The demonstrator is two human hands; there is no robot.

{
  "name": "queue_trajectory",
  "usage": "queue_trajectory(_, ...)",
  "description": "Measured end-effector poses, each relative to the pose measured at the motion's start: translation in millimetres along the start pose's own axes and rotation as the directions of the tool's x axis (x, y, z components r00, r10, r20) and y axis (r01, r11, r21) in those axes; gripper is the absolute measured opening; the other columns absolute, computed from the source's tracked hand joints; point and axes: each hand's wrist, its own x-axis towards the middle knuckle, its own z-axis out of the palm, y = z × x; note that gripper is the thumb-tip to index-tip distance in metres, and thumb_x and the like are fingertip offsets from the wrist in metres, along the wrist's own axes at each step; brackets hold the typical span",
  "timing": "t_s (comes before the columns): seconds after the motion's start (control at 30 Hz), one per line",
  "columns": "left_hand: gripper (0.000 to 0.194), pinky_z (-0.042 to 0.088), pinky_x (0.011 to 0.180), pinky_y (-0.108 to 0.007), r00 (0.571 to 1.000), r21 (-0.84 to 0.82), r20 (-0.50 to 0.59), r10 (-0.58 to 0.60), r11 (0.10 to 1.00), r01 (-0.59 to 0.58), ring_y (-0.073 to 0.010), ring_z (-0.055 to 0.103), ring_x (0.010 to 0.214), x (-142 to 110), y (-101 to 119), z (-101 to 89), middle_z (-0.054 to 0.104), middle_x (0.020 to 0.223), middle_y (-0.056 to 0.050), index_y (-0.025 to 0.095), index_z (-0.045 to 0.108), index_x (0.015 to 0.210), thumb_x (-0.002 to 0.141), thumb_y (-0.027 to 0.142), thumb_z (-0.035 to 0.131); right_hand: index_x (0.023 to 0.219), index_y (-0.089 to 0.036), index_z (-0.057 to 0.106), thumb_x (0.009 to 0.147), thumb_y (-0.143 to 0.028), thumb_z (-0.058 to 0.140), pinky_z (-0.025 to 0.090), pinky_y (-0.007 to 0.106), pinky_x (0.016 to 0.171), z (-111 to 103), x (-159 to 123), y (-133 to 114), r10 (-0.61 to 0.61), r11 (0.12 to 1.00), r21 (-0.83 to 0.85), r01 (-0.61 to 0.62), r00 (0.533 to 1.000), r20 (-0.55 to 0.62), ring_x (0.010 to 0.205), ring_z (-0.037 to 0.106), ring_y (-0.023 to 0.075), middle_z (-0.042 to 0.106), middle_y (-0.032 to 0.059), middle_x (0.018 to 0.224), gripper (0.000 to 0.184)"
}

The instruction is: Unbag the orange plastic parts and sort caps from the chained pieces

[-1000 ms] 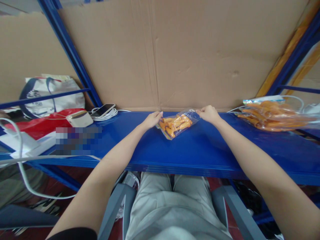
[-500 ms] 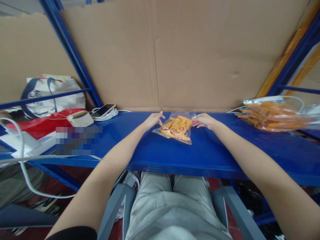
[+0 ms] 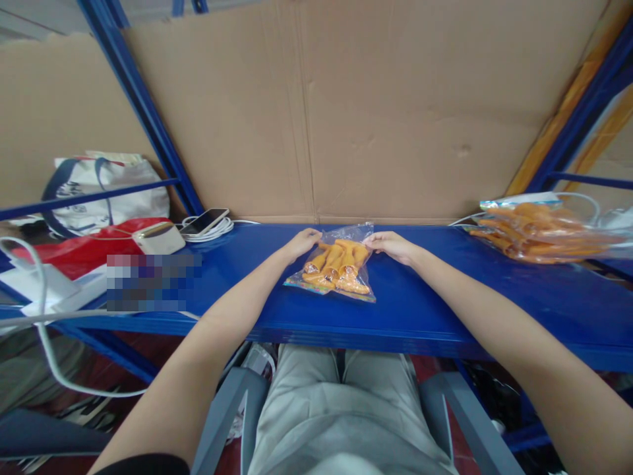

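Observation:
A clear plastic bag (image 3: pixel 368 290) lies on the blue shelf-like table in front of me. Inside it are several orange, tube-shaped rubbery pieces (image 3: pixel 332 264) whose round ends face me. My left hand (image 3: pixel 303 243) pinches the bag's far left side. At its far right side, the fingers of my right hand (image 3: pixel 390 245) are closed on the plastic. The bag's near edge has a coloured printed strip and rests toward the left.
On the right lies another clear bag (image 3: pixel 539 231) of similar orange pieces. A phone (image 3: pixel 206 222) rests on a coiled white cable at left, near a white power bank-like block (image 3: pixel 159 238), red plastic (image 3: pixel 93 245) and a white tote bag (image 3: pixel 123 198). Cardboard (image 3: pixel 386 112) stands behind.
The bag has come slightly toward me and left, and lies flatter. My left hand has gone from spread fingers to a pinch on it; my right hand has shifted left.

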Motion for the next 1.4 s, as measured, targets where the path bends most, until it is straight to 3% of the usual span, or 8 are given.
queue_trajectory(0.13, 0.024, 0.051, 0.08, -0.028, 0.999, -0.062, -0.008, -0.048, 0.997, 0.047, -0.0175, 0.068, 0.078, 2.0, -1.4, -3.9, 0.071, 0.07, -0.001, 0.016, 0.063, 0.092, 0.071, 0.014, 0.075, 0.071, -0.017, 0.07, 0.071, -0.021, 0.074, 0.039, 0.025, 0.071, 4.7, 1.0, 0.8, -0.031, 0.999, -0.03, 0.033, 0.998, 0.058, 0.072, 0.06, 0.0116, 0.072, 0.001, 0.076, 0.006)
queue_trajectory(0.23, 0.029, 0.05, 0.073, -0.027, 0.998, -0.083, -0.007, -0.067, 0.994, 0.066, -0.015, 0.064, 0.067, 3.2, -0.7, -7.3, 0.065, 0.061, 0.003, 0.015, 0.063, 0.088, 0.063, 0.004, 0.075, 0.07, -0.018, 0.069, 0.072, -0.021, 0.074, 0.039, 0.025, 0.07, 5.2, 2.0, 0.8, -0.028, 0.999, -0.025, 0.029, 0.999, 0.04, 0.071, 0.061, 0.0121, 0.073, 0.0024, 0.076, 0.006)
queue_trajectory(0.4, 0.028, 0.044, 0.063, -0.024, 0.989, -0.049, -0.1, -0.105, 0.994, 0.101, -0.0117, 0.056, 0.056, 6.4, 0.3, -9.4, 0.057, 0.053, 0.005, 0.014, 0.064, 0.08, 0.059, -0.003, 0.072, 0.065, -0.016, 0.067, 0.076, -0.014, 0.073, 0.036, 0.023, 0.055, 1.5, -0.5, -5.4, 0.017, 1.0, -0.023, -0.016, 0.999, 0.029, 0.055, 0.054, 0.0089, 0.069, 0.0027, 0.065, 0.012)
queue_trajectory(0.6, 0.017, 0.044, 0.063, -0.023, 0.99, -0.062, -0.083, -0.116, 0.992, 0.111, -0.0107, 0.055, 0.054, 4.3, 3.5, -6.6, 0.055, 0.049, 0.005, 0.015, 0.066, 0.069, 0.064, -0.001, 0.069, 0.066, -0.015, 0.063, 0.08, -0.004, 0.066, 0.032, 0.02, 0.042, -2.4, -7.8, -12.3, 0.109, 0.994, 0.023, -0.109, 0.994, -0.015, 0.042, 0.046, 0.0062, 0.064, 0.0018, 0.057, 0.018)
queue_trajectory(0.83, 0.022, 0.047, 0.068, -0.022, 0.997, -0.101, -0.056, -0.044, 0.994, 0.038, -0.0081, 0.057, 0.055, -1.9, 4.7, -2.5, 0.062, 0.054, 0.003, 0.015, 0.06, 0.058, 0.067, -0.001, 0.071, 0.075, -0.015, 0.067, 0.078, -0.006, 0.069, 0.029, 0.018, 0.037, -0.6, -4.3, -5.7, 0.029, 0.998, 0.059, -0.027, 0.999, -0.036, 0.042, 0.044, 0.0054, 0.064, -0.0007, 0.059, 0.01)
queue_trajectory(1.0, 0.021, 0.048, 0.062, -0.022, 1.0, -0.12, -0.013, -0.01, 0.993, 0.009, -0.0082, 0.057, 0.051, 0.6, 3.5, -3.4, 0.062, 0.052, 0.003, 0.015, 0.061, 0.06, 0.066, -0.005, 0.067, 0.081, -0.016, 0.073, 0.07, -0.006, 0.067, 0.028, 0.018, 0.039, -2.3, -1.5, -1.5, 0.001, 0.996, 0.089, 0.001, 1.0, -0.019, 0.042, 0.041, 0.0057, 0.065, 0.0, 0.059, 0.016)
queue_trajectory(1.23, 0.023, 0.049, 0.062, -0.022, 1.0, 0.01, -0.012, 0.028, 1.0, -0.028, -0.009, 0.057, 0.051, 7.5, -2.3, -4.2, 0.06, 0.05, 0.004, 0.015, 0.064, 0.056, 0.057, -0.007, 0.057, 0.062, -0.017, 0.064, 0.063, -0.006, 0.061, 0.027, 0.019, 0.039, -1.5, 0.2, 0.1, -0.023, 0.998, 0.062, 0.025, 0.999, -0.033, 0.04, 0.039, 0.0058, 0.056, -0.0024, 0.048, 0.012)
queue_trajectory(1.4, 0.023, 0.047, 0.064, -0.022, 0.967, 0.335, 0.046, 0.252, 0.908, -0.252, -0.0122, 0.06, 0.058, 9.7, -2.3, -8.3, 0.061, 0.051, 0.005, 0.018, 0.065, 0.057, 0.057, -0.001, 0.052, 0.056, -0.019, 0.056, 0.061, -0.005, 0.048, 0.026, 0.02, 0.04, -1.2, 3.2, -0.8, -0.104, 0.973, -0.204, 0.106, 0.994, 0.024, 0.035, 0.036, 0.006, 0.045, -0.0067, 0.039, 0.017)
